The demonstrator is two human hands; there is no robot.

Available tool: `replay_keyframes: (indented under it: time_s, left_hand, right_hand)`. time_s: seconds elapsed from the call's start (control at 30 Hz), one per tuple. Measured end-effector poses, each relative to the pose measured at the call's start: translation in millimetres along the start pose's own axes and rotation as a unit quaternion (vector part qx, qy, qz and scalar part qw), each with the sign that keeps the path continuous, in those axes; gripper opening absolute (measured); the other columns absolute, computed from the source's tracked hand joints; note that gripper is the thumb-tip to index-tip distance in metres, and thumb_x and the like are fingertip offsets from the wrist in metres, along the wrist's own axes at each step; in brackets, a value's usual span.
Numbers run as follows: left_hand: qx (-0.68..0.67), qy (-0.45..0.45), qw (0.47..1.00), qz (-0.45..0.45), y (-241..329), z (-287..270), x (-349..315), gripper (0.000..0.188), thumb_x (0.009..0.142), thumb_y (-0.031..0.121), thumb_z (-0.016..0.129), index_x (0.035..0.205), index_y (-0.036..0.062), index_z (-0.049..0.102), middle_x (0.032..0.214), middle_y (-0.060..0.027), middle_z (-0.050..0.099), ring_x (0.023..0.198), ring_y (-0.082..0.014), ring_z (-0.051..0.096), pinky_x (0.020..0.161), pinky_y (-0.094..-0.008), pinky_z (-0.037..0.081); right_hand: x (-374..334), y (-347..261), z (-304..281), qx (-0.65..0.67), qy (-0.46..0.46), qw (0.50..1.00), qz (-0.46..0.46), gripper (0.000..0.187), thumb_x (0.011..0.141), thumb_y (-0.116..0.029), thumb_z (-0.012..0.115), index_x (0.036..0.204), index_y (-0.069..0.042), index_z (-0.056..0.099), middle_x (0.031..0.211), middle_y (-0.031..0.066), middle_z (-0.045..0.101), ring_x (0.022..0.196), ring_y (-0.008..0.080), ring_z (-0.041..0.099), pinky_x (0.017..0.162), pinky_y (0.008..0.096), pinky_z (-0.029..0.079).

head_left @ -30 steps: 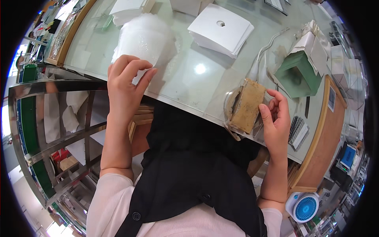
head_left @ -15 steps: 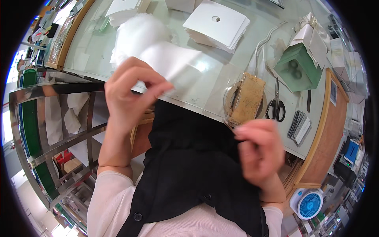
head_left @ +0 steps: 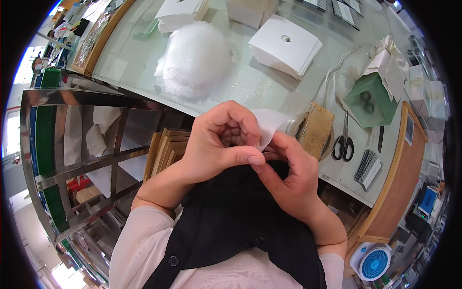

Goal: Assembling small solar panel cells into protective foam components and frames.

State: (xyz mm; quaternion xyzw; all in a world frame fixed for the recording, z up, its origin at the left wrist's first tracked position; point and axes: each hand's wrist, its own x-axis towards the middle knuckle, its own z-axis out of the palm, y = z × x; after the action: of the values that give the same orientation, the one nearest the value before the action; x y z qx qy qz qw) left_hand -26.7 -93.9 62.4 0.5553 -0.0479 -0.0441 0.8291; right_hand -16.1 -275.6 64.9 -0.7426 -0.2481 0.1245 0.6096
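My left hand (head_left: 219,142) and my right hand (head_left: 291,173) meet in front of my black apron, near the table's front edge. Both are closed, with thumbs and fingertips close together. A thin, translucent white sheet (head_left: 270,123) is pinched between them and sticks up past the fingers; its lower part is hidden. Beyond my left hand lies a rounded, fluffy heap of similar thin white sheets (head_left: 195,60). To the right of my hands, a worn yellowish block (head_left: 316,130) rests on a round, clear-edged item (head_left: 328,144), partly covered.
Black-handled scissors (head_left: 343,143) lie right of the block. A green box (head_left: 369,102) with torn paper stands farther right. White card stacks (head_left: 285,42) sit at the back. A metal rack (head_left: 77,98) stands left, a blue-and-white fan (head_left: 375,262) lower right.
My hands, apart before, have come together at the middle. The thin sheet has moved from beside the heap to between my fingers. The view has shifted slightly.
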Motion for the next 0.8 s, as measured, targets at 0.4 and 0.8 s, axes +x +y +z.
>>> replay_keyframes:
  time_s: [0.4, 0.8]
  left_hand:
    - [0.028, -0.015, 0.998, 0.062, -12, -7, 5, 0.033, 0.073, 0.006, 0.082, 0.093, 0.0048, 0.056, 0.080, 0.0003, 0.060, 0.064, -0.0010, 0.051, 0.054, -0.0159, 0.038]
    - [0.226, -0.082, 0.963, 0.121, -5, -8, -3, 0.038, 0.064, -0.001, 0.085, 0.091, 0.0016, 0.060, 0.083, -0.0072, 0.063, 0.072, -0.0129, 0.060, 0.064, -0.0239, 0.046]
  right_hand:
    - [7, 4, 2, 0.085, 0.019, 0.996, 0.027, 0.019, 0.090, -0.001, 0.060, 0.107, 0.002, 0.051, 0.096, 0.0080, 0.065, 0.087, 0.0099, 0.062, 0.079, 0.0232, 0.049]
    - [0, -8, -8, 0.035, -0.001, 0.999, 0.033, 0.007, 0.090, 0.000, 0.056, 0.096, 0.001, 0.053, 0.082, 0.0036, 0.062, 0.072, 0.0031, 0.055, 0.063, 0.0188, 0.045]
